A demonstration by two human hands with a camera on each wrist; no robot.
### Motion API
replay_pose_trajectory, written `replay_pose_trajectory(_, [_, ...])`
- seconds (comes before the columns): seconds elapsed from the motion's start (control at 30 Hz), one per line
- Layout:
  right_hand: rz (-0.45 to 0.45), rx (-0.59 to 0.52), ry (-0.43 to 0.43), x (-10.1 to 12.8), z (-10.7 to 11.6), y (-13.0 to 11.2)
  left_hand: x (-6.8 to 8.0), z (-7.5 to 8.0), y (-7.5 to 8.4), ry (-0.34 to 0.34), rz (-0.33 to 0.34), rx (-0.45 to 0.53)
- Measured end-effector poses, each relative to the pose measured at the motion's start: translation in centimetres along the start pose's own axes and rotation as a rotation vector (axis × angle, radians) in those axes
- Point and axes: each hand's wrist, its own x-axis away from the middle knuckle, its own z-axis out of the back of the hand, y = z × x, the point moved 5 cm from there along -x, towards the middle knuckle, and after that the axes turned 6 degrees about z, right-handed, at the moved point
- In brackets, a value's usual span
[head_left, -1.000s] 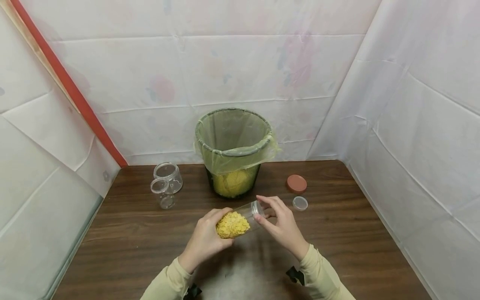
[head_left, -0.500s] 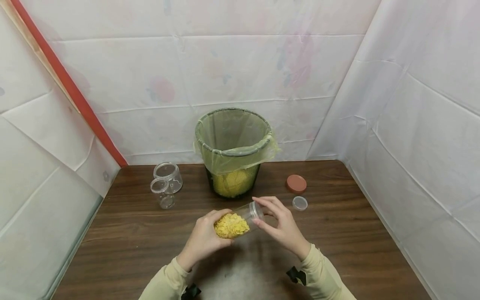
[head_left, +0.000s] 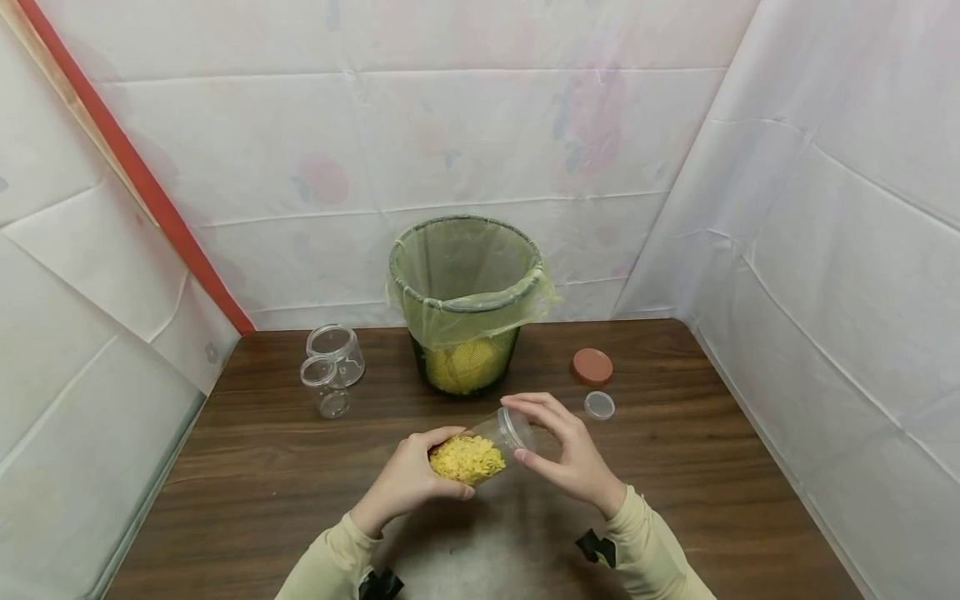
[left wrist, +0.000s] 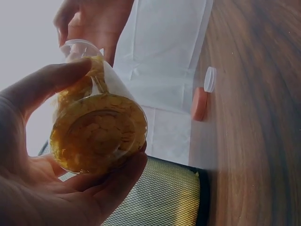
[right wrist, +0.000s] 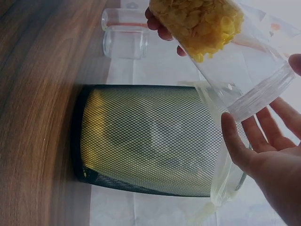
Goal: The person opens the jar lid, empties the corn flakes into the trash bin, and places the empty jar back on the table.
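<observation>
My left hand (head_left: 408, 479) grips a clear plastic jar (head_left: 486, 432) by its lower part, over the table, tilted with its capped end up and to the right. Yellow flakes (head_left: 467, 458) fill roughly the lower half; in the left wrist view the round jar base faces the camera. At the upper end my right hand (head_left: 566, 454) holds the clear ridged lid (right wrist: 265, 94) between thumb and fingertips. The right wrist view shows a bare stretch of jar wall between the flakes and the lid.
Behind the hands stands a mesh bin (head_left: 468, 358) with a yellow-green liner (head_left: 480, 321) folded over its rim. Two clear jars (head_left: 333, 404) sit at the back left. A reddish-brown lid (head_left: 592, 367) and a small clear lid (head_left: 599, 406) lie on the wooden table (head_left: 262, 500) at right.
The jar has tilted a little, its lid end now facing more toward the head camera. My right fingers have shifted slightly around the lid; the left hand keeps its grip.
</observation>
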Motion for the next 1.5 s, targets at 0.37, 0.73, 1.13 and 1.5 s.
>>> replay_pose_trajectory(0.37, [0.019, -0.017, 0.024, -0.3, 0.1, -0.3, 0.2, 0.0, 0.4, 0.026, 0.014, -0.003])
replay_pose_trajectory(0.73, [-0.389, 0.044, 0.137, 1.5, -0.9, 3.9, 0.8, 0.3, 1.9, 0.259, -0.120, -0.182])
replay_pose_trajectory(1.13, [-0.607, 0.034, 0.107, 1.3, -1.6, 3.6, 1.0, 0.5, 2.1, 0.326, -0.191, -0.259])
replay_pose_trajectory(1.5, [-0.292, -0.126, 0.072, -0.1, -0.9, 0.6, 1.1, 0.7, 1.7, 0.247, -0.097, -0.161])
